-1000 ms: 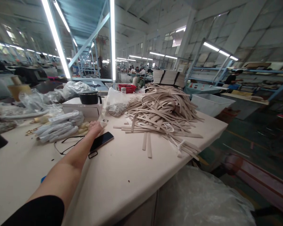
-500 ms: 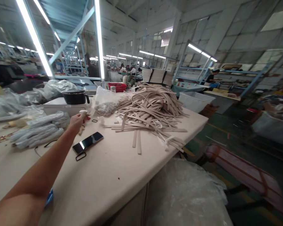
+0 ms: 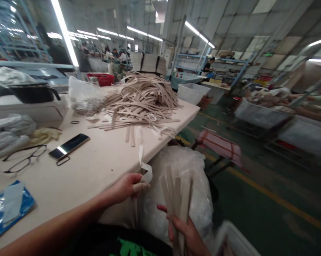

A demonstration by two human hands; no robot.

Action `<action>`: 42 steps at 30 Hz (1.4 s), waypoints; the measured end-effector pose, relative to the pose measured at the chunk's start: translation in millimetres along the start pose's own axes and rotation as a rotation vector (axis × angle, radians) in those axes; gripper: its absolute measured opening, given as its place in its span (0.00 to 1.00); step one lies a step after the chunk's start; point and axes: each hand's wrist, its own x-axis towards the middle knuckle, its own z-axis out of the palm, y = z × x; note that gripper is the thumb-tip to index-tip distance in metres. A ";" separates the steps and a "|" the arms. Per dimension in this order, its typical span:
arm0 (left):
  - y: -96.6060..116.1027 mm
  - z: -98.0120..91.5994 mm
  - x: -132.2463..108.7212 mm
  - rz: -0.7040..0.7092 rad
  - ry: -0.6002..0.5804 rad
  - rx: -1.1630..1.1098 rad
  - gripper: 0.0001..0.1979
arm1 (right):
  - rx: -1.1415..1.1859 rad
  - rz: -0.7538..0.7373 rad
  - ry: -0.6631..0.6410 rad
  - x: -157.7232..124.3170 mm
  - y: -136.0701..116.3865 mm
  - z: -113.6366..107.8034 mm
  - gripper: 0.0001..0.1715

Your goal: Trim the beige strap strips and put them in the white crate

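Near the table's front edge, my left hand point(image 3: 130, 185) pinches one end of a thin white strip point(image 3: 147, 172). The strip twists up and away toward the pile of beige strips point(image 3: 143, 101) on the table point(image 3: 93, 165). My right hand point(image 3: 184, 229) is wrapped around a bundle of flat beige strips point(image 3: 178, 193). They stand upright and fan out a little at the top, in front of a clear plastic bag point(image 3: 184, 160). Part of the right hand's fingers is hidden behind the strips.
On the table lie a phone point(image 3: 69, 145), eyeglasses point(image 3: 24, 159), a blue packet point(image 3: 11, 208) and a small black ring buckle point(image 3: 75, 122). Behind them are a clear bag of small parts point(image 3: 85, 97) and a black pot point(image 3: 33, 93). A pink padded stool point(image 3: 220, 145) stands right.
My left hand has come back from the table's far left to its front edge and now holds the white strip. My right hand has come into view with the bundle. The view has turned right.
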 end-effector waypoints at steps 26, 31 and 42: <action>-33.1 60.3 17.7 -0.199 -0.474 -0.060 0.16 | -0.250 -0.381 0.127 44.7 -32.1 -18.4 0.18; -33.7 66.5 20.3 -0.241 -0.511 0.118 0.15 | -0.229 -0.356 0.133 45.9 -29.7 -19.5 0.18; -18.1 54.2 44.5 -0.423 0.009 -0.819 0.11 | -0.137 -0.226 0.262 -12.1 -3.6 -33.9 0.24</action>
